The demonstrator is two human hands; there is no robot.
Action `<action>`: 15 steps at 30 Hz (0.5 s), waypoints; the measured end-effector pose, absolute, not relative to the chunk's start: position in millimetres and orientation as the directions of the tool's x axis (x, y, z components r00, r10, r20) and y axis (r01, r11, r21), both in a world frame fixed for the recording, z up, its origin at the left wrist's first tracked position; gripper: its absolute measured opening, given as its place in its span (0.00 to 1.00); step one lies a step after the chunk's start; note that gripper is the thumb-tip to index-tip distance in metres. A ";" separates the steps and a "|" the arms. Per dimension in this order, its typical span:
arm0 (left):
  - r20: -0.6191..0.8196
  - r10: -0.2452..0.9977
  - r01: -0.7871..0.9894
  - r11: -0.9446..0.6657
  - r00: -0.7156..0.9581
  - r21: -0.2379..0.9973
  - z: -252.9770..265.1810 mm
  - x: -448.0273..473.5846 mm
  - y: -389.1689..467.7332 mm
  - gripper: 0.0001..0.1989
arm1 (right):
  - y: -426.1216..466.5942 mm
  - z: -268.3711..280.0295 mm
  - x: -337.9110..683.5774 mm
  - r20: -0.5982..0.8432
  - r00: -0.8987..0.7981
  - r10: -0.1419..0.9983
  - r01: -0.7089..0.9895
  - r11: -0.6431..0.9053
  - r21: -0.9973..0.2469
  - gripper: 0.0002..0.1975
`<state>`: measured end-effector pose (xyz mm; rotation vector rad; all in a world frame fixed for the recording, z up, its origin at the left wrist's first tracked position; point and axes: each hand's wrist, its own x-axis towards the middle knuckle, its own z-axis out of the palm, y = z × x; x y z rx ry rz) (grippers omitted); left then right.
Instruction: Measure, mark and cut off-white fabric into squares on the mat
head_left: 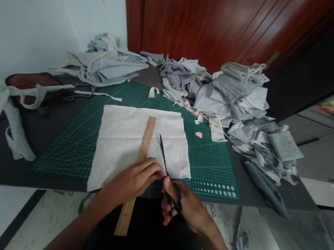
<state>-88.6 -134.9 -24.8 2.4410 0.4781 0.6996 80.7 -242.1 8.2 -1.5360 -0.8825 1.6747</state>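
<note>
A cream cloth [119, 147] with fold creases lies on the green cutting mat [70, 143], its front left corner reaching the table edge. Across it runs a wooden ruler [148, 134], which sticks out past the front edge over my lap. My left hand [136, 179] rests over the ruler, its fingers curled together at the cloth's front edge; the fingertips are partly hidden. My right hand [181, 203] is closed round the black handles of the scissors [164, 158]. The blades point away from me over the cloth, right of the ruler.
Grey and cream fabric piles [235, 93] line the back and right of the table. More folded cloth [110, 63] lies back left, near a brown pouch [34, 83] and loose strips. A pink chalk piece [199, 134] and a scrap [217, 129] lie on the mat's right side.
</note>
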 end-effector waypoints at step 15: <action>0.432 0.457 0.131 -0.790 0.777 0.599 -23.4 -91.1 -135.2 0.08 | -237.6 6.0 80.3 -0.548 -0.052 0.835 -0.138 -0.549 -0.824 0.43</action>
